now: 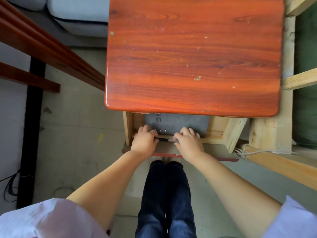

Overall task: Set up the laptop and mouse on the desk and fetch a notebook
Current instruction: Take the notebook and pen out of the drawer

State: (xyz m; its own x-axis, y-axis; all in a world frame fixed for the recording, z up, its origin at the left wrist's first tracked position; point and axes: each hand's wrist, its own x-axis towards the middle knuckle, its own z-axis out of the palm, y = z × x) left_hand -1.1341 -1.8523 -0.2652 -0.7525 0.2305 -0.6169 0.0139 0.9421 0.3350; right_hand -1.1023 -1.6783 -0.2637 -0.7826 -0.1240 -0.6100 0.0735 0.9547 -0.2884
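desk (pixel 193 54): bare top, no laptop or mouse in view
drawer (pixel 216 139): open at near edge
laptop (pixel 178 123): grey slab inside drawer (binder rings at its near edge, might be the notebook)
left hand (pixel 145 140): fingers curled over its near-left edge
right hand (pixel 188 140): curled over near-right edge, touching pen (pixel 163 139)
risk: pen rolls off on lift; slab catches desk lip

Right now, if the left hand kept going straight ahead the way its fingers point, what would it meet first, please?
Probably the grey ring-bound notebook in the open drawer: the left hand already has its fingertips at the notebook's near edge. Beyond lies the shaded space under the desk top; depth there is unclear.
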